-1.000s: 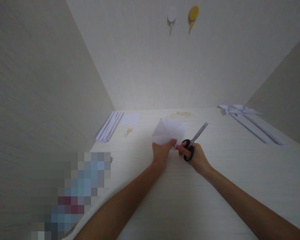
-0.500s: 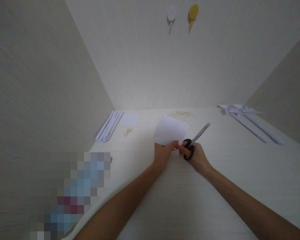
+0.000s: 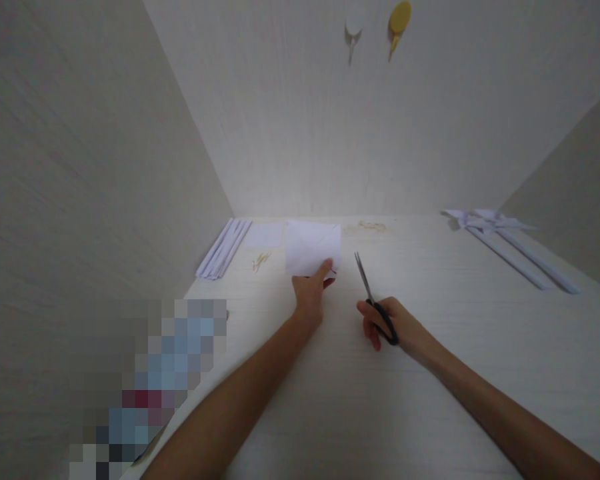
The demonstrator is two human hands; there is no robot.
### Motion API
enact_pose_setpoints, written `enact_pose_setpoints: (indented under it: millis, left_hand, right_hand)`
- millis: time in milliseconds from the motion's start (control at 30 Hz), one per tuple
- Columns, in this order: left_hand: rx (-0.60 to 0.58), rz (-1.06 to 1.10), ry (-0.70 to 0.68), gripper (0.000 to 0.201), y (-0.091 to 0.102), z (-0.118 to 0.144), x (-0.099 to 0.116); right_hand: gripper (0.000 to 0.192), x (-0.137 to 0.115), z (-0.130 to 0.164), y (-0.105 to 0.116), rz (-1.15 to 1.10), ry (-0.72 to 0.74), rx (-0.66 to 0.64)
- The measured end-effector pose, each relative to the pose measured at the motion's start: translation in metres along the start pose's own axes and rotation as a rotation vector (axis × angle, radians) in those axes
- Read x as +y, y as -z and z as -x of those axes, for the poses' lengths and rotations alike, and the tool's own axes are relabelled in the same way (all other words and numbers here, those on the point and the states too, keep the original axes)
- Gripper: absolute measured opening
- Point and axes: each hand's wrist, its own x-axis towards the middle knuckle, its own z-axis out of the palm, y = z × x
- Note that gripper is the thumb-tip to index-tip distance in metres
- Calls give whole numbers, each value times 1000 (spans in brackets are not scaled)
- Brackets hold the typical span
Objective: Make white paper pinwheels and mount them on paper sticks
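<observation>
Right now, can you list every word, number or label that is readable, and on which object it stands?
None can be read. The white paper in the left hand, the scissors in the right hand and the folded paper strips show no print. A pixelated patch hides whatever is there.

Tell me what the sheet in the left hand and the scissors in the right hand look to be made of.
Sheet: looks like thin white matte paper; it stands flat and unsupported above the left hand. Scissors: grey blades, probably steel; glossy black handles, likely plastic, held by the right hand.
</observation>
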Motion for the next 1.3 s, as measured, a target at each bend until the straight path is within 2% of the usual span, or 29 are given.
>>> enact_pose_setpoints:
  millis: [233,467,567,633,767,833,933,1033,1300]
  left_hand:
    - [4,53,-11,21,-6,5,10]
    - [14,81,-18,20,-8,7,14]
    - [12,79,-31,19,-8,6,14]
    - [8,39,-68,19,-7,6,12]
    - [-26,-105,-187,25,-6,10,3]
    - [-51,-167,-236,26,-6,15,-2]
    - [-128,-269,-303,20,-7,24,-8]
    - [-201,-363,-309,12,-7,32,-11]
    - [-232,-415,-310,11,-5,33,-13]
  right_hand:
    - [53,-2,0,0,98,-59,-96]
    - [56,0,1,-2,190,-117,-93]
    - [55,-2,2,-3,156,-104,-97]
    - [53,-3,1,-3,88,-55,-55]
    - [40,3,-4,-3,-152,97,232]
    - [31,8,-7,-2,-282,143,329]
    - [23,14,-11,-1,-403,142,344]
    - [21,16,-11,-1,-439,117,322]
    - [23,14,-11,0,-446,150,293]
